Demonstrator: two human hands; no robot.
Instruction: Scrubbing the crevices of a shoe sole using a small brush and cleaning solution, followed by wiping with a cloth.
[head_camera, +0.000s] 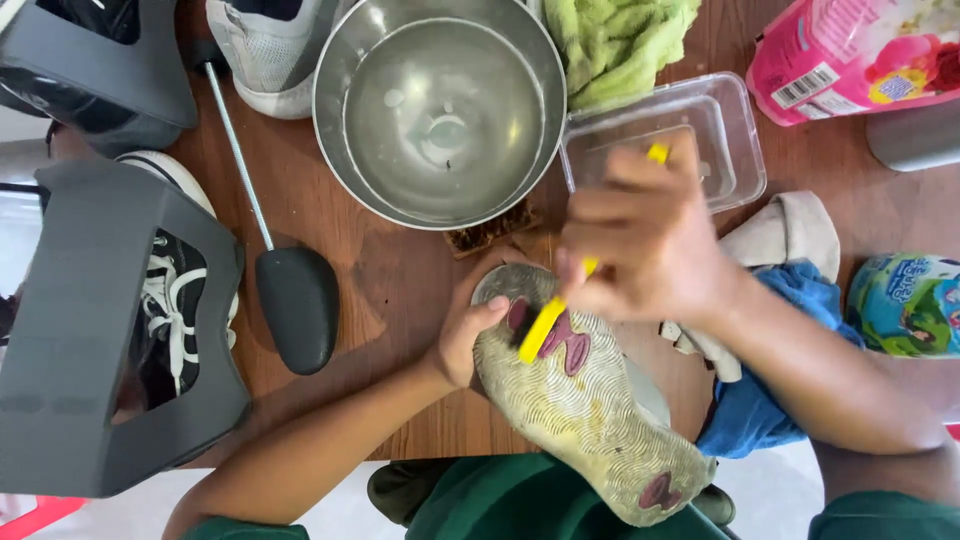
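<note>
Head view: brush on an upturned shoe.
Left hand (468, 340) clamps the shoe (580, 400) sole-up just below the bowl (440, 110), steadying it; right hand (640, 245) is closed round a yellow brush (545, 322), bristles on the grimy, wavy-ridged sole with maroon patches, over the worktop (390, 270).

**What is sitting on the table**

I am looking down at a brown wooden table (400, 290). Lying on it are a round steel bowl holding water (440, 110), a clear plastic rectangular tub (735, 135), a crumpled green towel (615, 40), a black shoe tree on a metal rod (295, 305), a grey-white sneaker (270, 50) and two grey shoe boxes (95, 330).
</note>
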